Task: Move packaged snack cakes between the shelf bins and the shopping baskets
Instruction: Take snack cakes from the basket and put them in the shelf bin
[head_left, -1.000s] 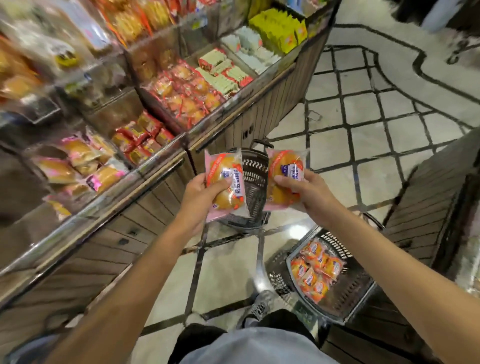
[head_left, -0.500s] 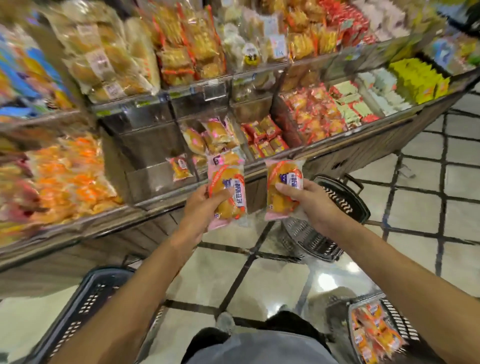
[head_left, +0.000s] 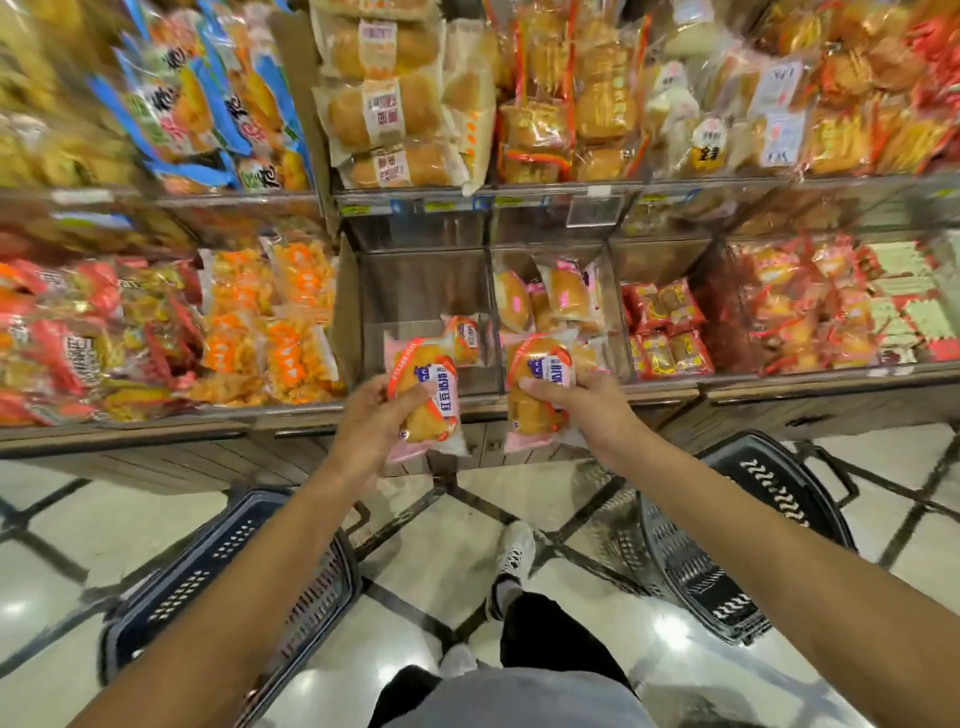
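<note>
My left hand (head_left: 370, 421) grips a pink-wrapped snack cake (head_left: 427, 396), held upright in front of the shelf's lower edge. My right hand (head_left: 587, 402) grips a second pink-wrapped snack cake (head_left: 535, 389) beside it. Both packs sit just below a clear shelf bin (head_left: 415, 291) that holds one similar cake (head_left: 464, 338). The bin to its right (head_left: 602, 317) holds several pink-wrapped buns. A dark blue basket (head_left: 218, 582) stands on the floor under my left forearm. A black basket (head_left: 727, 540) stands on the floor at the right.
Packed snack shelves fill the upper half of the view, with orange packs (head_left: 270, 322) left and red packs (head_left: 665, 327) right of the bins. My shoe (head_left: 516, 553) stands on the glossy tiled floor (head_left: 447, 545) between the baskets.
My view has swung left from the aisle floor to face the shelf. Both hands kept their cakes and now hold them in front of the clear bins. The filled basket has left the view.
</note>
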